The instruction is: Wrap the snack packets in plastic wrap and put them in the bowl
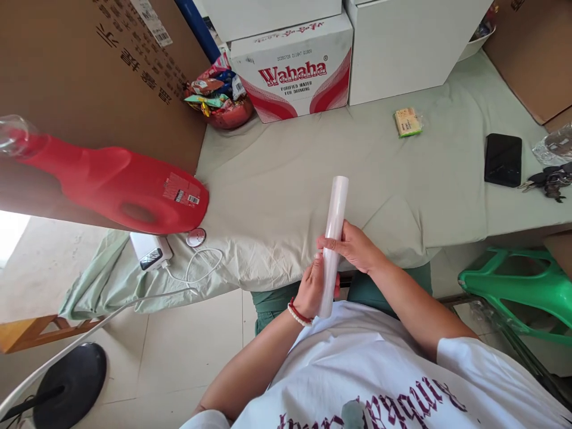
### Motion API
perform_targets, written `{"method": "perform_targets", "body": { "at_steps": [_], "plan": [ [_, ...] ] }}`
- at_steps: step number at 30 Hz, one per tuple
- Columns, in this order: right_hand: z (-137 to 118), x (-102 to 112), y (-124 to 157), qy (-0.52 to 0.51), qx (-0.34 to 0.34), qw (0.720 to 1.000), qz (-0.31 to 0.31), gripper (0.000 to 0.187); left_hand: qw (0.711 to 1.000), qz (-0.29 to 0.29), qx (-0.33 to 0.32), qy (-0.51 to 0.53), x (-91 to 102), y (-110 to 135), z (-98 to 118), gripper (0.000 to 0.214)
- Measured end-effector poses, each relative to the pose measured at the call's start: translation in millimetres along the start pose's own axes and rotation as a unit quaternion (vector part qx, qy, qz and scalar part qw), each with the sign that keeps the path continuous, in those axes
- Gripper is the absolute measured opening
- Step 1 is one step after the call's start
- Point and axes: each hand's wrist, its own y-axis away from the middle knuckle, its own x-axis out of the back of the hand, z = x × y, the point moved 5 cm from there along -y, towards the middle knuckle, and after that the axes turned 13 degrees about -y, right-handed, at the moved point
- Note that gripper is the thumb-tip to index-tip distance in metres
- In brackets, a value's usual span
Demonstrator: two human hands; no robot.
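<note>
A long white roll of clear plastic film [335, 220] stands nearly upright in front of my chest, its top end leaning over the cloth-covered table [286, 179]. My right hand [355, 245] wraps around the roll's middle from the right side. My left hand [310, 289], with a red and white bead bracelet at the wrist, holds the roll's lower part, fingers curled against it.
A large red bottle [129, 187] lies on its side at the table's left, with a power bank [149, 251] and white cable beside it. A Wahaha carton [295, 68], snack bowl [221, 98], small packet [407, 122], black phone [503, 159] and keys [547, 179] lie farther back. A green stool [518, 289] stands at right.
</note>
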Motion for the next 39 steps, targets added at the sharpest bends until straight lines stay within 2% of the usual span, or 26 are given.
{"method": "perform_targets", "body": {
  "at_steps": [4,7,9,11,13,15,17,21,25,27,29,31,33,35,37,39],
  "plan": [
    [-11.2,0.6,6.5,-0.107,-0.036,0.988,-0.11,0.049,0.999,-0.023,0.028,0.032,-0.8,0.0,1.2,0.084],
    [-16.8,5.1,9.6,-0.152,-0.055,0.976,-0.147,0.047,0.998,-0.026,0.044,0.037,-2.4,1.7,3.1,0.085],
    [-15.4,7.0,9.4,-0.164,-0.053,0.973,-0.155,0.047,0.999,-0.005,0.031,0.009,-2.0,1.8,5.3,0.085],
    [-9.3,7.0,6.7,-0.152,-0.047,0.977,-0.143,0.048,0.999,0.041,0.001,-0.033,0.6,1.1,8.9,0.083],
    [-0.8,7.6,2.0,-0.095,-0.036,0.99,-0.094,0.051,0.994,0.084,-0.035,-0.066,3.1,0.3,13.7,0.077],
    [5.2,8.6,-1.8,-0.014,-0.027,0.999,-0.037,0.051,0.99,0.099,-0.062,-0.082,3.8,-0.4,18.0,0.073],
    [6.5,7.1,-3.4,0.027,-0.028,0.999,-0.023,0.049,0.989,0.093,-0.075,-0.084,3.4,-0.8,20.9,0.069],
    [2.0,0.4,-1.7,-0.027,-0.056,0.992,-0.113,0.053,0.992,0.078,-0.081,-0.051,5.4,0.7,24.4,0.068],
    [-1.6,-4.9,-4.2,-0.06,-0.076,0.975,-0.198,0.052,0.999,0.038,-0.023,0.01,14.2,3.5,20.2,0.074],
    [-4.4,-6.6,-13.5,-0.043,-0.087,0.968,-0.232,0.05,0.999,0.035,0.002,0.023,27.2,6.8,19.0,0.078],
    [-12.7,-4.4,-33.4,0.009,-0.086,0.968,-0.235,0.051,0.998,0.061,-0.005,0.016,49.6,12.2,21.5,0.076],
    [-29.6,0.2,-65.2,0.1,-0.06,0.971,-0.207,0.047,0.991,0.124,-0.032,-0.028,81.5,20.4,25.9,0.066],
    [-53.8,0.6,-105.8,0.226,-0.006,0.959,-0.168,0.036,0.969,0.213,-0.058,-0.115,118.2,32.2,29.2,0.054],
    [-80.6,-10.3,-151.6,0.372,0.063,0.917,-0.131,0.025,0.934,0.278,-0.072,-0.212,150.6,45.4,27.5,0.048],
    [-104.8,-35.7,-200.3,0.506,0.134,0.846,-0.1,0.023,0.904,0.314,-0.061,-0.282,175.6,58.6,17.3,0.047],
    [-122.8,-74.7,-250.9,0.604,0.193,0.768,-0.091,0.03,0.884,0.34,-0.023,-0.321,193.8,72.9,0.0,0.05]
  ]
}}
